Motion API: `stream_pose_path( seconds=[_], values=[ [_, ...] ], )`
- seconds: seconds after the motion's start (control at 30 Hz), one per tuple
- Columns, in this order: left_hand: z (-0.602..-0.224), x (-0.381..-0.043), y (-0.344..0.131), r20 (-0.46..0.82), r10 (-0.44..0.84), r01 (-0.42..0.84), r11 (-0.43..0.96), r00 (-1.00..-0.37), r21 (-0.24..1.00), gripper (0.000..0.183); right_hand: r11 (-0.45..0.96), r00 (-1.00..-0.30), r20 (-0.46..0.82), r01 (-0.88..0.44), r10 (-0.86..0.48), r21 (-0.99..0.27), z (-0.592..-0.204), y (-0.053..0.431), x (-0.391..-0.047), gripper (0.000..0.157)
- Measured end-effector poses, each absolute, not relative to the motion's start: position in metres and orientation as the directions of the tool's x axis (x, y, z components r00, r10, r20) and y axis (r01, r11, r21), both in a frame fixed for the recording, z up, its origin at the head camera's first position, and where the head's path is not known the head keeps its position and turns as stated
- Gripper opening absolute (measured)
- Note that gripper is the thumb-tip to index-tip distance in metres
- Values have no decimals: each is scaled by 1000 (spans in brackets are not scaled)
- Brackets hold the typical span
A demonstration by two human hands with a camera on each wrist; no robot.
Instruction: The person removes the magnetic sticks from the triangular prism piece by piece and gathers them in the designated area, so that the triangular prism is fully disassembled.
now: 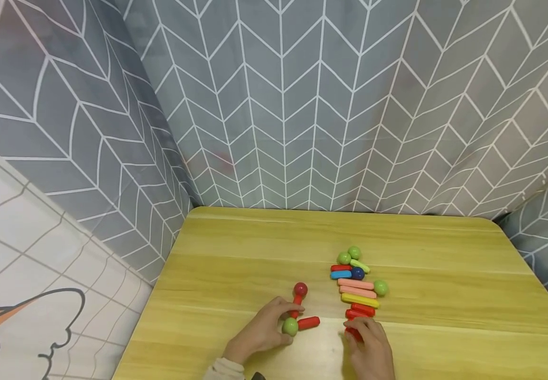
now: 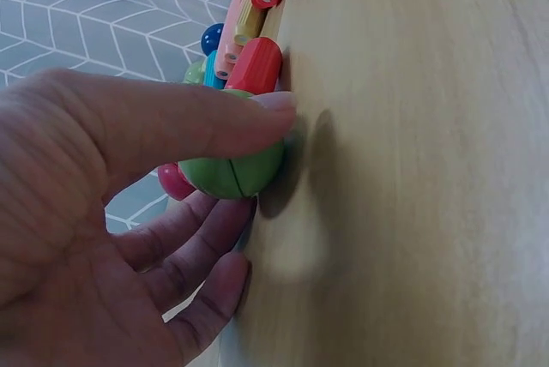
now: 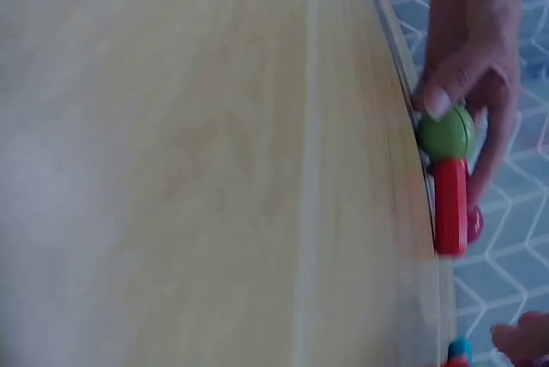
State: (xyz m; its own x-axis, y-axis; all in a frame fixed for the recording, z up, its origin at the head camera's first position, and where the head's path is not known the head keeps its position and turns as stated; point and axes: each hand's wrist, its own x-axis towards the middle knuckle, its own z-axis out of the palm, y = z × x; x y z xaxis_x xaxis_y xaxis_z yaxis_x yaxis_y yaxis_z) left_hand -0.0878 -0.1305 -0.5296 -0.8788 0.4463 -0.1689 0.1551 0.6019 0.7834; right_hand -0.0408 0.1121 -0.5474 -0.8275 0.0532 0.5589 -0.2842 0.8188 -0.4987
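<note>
My left hand [image 1: 266, 324] grips a green ball [image 1: 290, 326] between thumb and fingers, low over the table; the left wrist view shows the thumb [image 2: 232, 123] lying across it. One red stick [image 1: 308, 323] points right from this ball. Another red stick [image 1: 296, 306], partly behind the fingers, runs from it to a dark red ball [image 1: 300, 288]. My right hand [image 1: 372, 345] pinches a red stick [image 1: 353, 334] at the near end of a row of sticks; its fingers hide part of that stick. Only fingertips of the right hand show in the right wrist view.
Beyond the right hand lie more red sticks [image 1: 363, 309], a yellow stick [image 1: 360, 301], pink sticks [image 1: 356, 287], a blue stick [image 1: 340, 275], a dark blue ball [image 1: 357, 273] and several green balls [image 1: 381, 287]. A patterned grey curtain [image 1: 302, 132] hangs behind the wooden table [image 1: 236, 237].
</note>
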Motion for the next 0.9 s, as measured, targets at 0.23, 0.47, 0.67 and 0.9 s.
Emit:
stream_pose_path(
  seconds=[0.23, 0.47, 0.67, 0.9],
  values=[
    [-530, -89, -132, -161, 443, 161, 604, -882, 781, 64, 765, -911, 412, -272, -9, -583, -538, 82, -49, 33],
    [-532, -89, -133, -149, 446, 178, 610, -883, 772, 64, 767, -980, 166, -190, -110, -613, -537, 67, -54, 29],
    [-532, -89, -131, -163, 449, 169, 611, -878, 774, 65, 757, -980, 104, -196, -168, -623, -540, 64, -58, 35],
    [-530, -90, -131, -189, 451, 151, 616, -873, 773, 65, 755, -976, 93, -212, -197, -621, -544, 60, -62, 29]
  ],
)
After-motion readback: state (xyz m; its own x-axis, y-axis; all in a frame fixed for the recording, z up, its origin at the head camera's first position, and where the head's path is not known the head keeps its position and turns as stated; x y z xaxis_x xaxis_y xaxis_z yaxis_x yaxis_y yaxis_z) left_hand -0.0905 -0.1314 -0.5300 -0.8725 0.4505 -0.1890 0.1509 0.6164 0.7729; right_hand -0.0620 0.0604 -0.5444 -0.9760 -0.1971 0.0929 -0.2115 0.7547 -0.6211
